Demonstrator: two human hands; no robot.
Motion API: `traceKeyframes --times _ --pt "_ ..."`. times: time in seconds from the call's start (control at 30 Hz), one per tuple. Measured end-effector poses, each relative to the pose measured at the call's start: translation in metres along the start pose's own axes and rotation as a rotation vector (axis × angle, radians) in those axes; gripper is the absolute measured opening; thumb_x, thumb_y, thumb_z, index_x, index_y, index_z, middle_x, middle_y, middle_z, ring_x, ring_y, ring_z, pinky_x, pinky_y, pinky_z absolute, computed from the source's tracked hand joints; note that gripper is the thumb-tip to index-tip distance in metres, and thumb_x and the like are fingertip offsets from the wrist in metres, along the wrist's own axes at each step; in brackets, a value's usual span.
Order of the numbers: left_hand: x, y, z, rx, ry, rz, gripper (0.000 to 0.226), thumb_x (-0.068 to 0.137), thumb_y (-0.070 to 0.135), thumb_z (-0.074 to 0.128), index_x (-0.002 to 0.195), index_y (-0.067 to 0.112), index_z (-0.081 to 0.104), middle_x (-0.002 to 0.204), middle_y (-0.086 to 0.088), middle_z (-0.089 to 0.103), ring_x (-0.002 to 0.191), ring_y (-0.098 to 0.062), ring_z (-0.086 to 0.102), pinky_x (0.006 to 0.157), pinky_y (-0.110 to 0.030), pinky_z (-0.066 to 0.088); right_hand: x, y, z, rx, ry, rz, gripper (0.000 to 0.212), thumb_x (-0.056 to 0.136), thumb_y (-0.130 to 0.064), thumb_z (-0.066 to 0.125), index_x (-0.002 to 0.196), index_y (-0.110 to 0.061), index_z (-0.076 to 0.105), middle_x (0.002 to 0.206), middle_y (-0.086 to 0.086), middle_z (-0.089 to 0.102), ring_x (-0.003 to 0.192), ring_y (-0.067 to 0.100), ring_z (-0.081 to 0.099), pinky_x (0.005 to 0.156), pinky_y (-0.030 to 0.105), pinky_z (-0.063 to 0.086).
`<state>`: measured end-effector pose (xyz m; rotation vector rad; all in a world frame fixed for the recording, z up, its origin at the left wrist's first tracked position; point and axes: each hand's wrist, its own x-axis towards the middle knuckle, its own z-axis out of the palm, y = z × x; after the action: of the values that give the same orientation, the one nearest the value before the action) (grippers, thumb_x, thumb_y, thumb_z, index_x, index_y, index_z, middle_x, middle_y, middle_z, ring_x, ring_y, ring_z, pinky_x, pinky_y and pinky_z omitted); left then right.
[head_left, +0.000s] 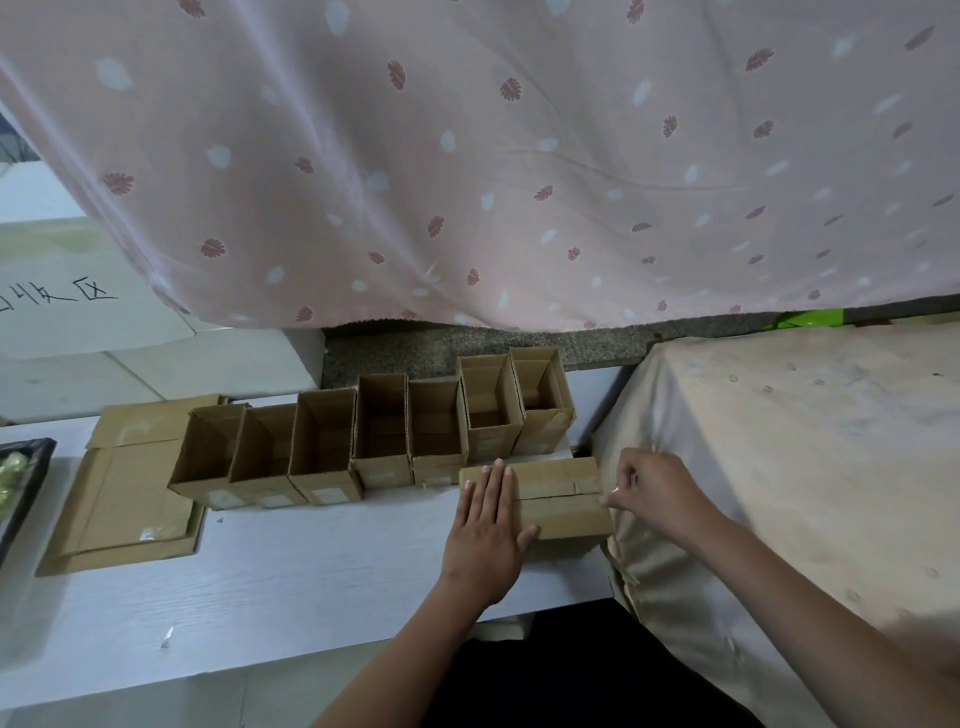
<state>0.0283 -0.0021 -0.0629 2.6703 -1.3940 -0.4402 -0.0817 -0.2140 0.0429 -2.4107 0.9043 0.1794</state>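
Observation:
A small closed cardboard box (558, 499) lies on the white table (311, 571) near its right end. My left hand (485, 535) presses flat on the box's left part, fingers straight and thumb along the front edge. At the box's right end my right hand (652, 493) has its fingers curled and seems to pinch something thin, perhaps tape; what it holds is too small to tell. Behind the box stands a row of several open cardboard boxes (374, 436), side by side, all looking empty.
Flattened cardboard sheets (124, 499) lie at the left of the row. A black tray (21, 488) with greenish items is at the far left edge. A cloth-covered surface (779, 457) adjoins the table on the right. A pink patterned curtain (467, 156) hangs behind.

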Motion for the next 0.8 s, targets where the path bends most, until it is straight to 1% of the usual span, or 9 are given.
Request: traceKeyframes --times 0.1,0.17,0.2,0.37,0.5,0.6,0.67,0.73,0.8 --pt "0.001 0.000 0.001 -0.002 0.002 -0.001 0.085 0.091 0.065 -0.012 0.156 0.011 -0.019 0.164 -0.007 -0.026 0.149 -0.021 -0.029 0.124 -0.042 -0.011 -0.002 0.001 0.004 0.028 -0.041 -0.053 0.024 0.077 -0.024 0.084 0.092 -0.028 0.066 0.075 -0.007 0.060 0.073 0.009 0.059 0.064 0.019 0.045" --pt "0.001 0.000 0.002 -0.001 0.001 -0.001 0.085 0.091 0.065 -0.013 0.156 0.011 -0.020 0.164 -0.007 -0.027 0.149 -0.021 -0.029 0.124 -0.042 -0.013 -0.002 0.000 0.007 0.051 -0.018 -0.059 0.012 0.082 -0.029 0.080 0.089 -0.022 0.075 0.077 -0.011 0.059 0.075 0.008 0.059 0.064 0.013 0.040" --pt "0.001 0.000 0.002 0.001 0.002 -0.001 0.085 0.091 0.066 -0.013 0.156 0.011 -0.020 0.164 -0.007 -0.027 0.149 -0.021 -0.029 0.124 -0.041 -0.014 -0.002 0.000 0.008 0.068 -0.009 -0.048 0.015 0.081 -0.032 0.081 0.087 -0.019 0.076 0.080 -0.012 0.059 0.077 0.007 0.059 0.064 0.012 0.040" --pt "0.001 -0.001 0.002 -0.017 0.001 -0.007 0.085 0.091 0.066 -0.012 0.156 0.012 -0.021 0.163 -0.006 -0.028 0.149 -0.019 -0.030 0.124 -0.040 -0.014 -0.002 0.006 0.012 0.047 -0.052 -0.012 0.019 0.081 -0.014 0.079 0.085 -0.025 0.064 0.106 -0.004 0.055 0.078 0.007 0.058 0.067 0.014 0.040" --pt "0.000 -0.001 0.001 -0.020 0.001 -0.001 0.086 0.090 0.066 -0.014 0.156 0.012 -0.021 0.163 -0.006 -0.028 0.149 -0.020 -0.030 0.124 -0.042 -0.011 -0.004 0.007 0.010 -0.006 -0.046 0.005 0.029 0.076 -0.029 0.084 0.071 -0.028 0.056 0.080 -0.006 0.063 0.076 0.010 0.058 0.063 0.024 0.047" --pt "-0.001 -0.003 0.001 -0.026 0.011 -0.006 0.085 0.090 0.066 -0.014 0.156 0.012 -0.021 0.163 -0.006 -0.028 0.149 -0.019 -0.030 0.124 -0.041 -0.011 -0.006 0.006 0.008 -0.086 0.052 -0.088 0.037 0.075 -0.031 0.084 0.074 -0.028 0.047 0.075 -0.011 0.055 0.075 0.011 0.051 0.060 0.027 0.038" --pt "-0.003 -0.005 0.000 -0.037 0.027 -0.017 0.084 0.092 0.065 -0.013 0.156 0.013 -0.021 0.163 -0.006 -0.027 0.149 -0.018 -0.030 0.124 -0.039 -0.013 -0.006 0.008 0.005 -0.055 0.089 -0.127 0.026 0.082 -0.021 0.078 0.088 -0.033 0.056 0.084 -0.014 0.051 0.080 0.011 0.052 0.067 0.027 0.039" --pt "-0.005 -0.008 0.000 -0.054 0.040 -0.022 0.082 0.094 0.065 -0.010 0.156 0.013 -0.021 0.164 -0.005 -0.027 0.148 -0.017 -0.031 0.123 -0.037 -0.016 -0.004 0.012 0.003 -0.029 0.068 -0.097 0.018 0.088 -0.018 0.073 0.103 -0.026 0.074 0.094 -0.004 0.055 0.087 0.017 0.058 0.079 0.028 0.045" --pt "-0.006 -0.010 0.000 -0.063 0.045 -0.022 0.083 0.094 0.067 -0.008 0.156 0.014 -0.022 0.163 -0.004 -0.028 0.148 -0.016 -0.032 0.122 -0.036 -0.018 -0.003 0.013 0.001 0.033 0.039 -0.048 0.016 0.086 -0.021 0.077 0.103 -0.020 0.078 0.098 0.001 0.063 0.092 0.019 0.063 0.081 0.024 0.045"
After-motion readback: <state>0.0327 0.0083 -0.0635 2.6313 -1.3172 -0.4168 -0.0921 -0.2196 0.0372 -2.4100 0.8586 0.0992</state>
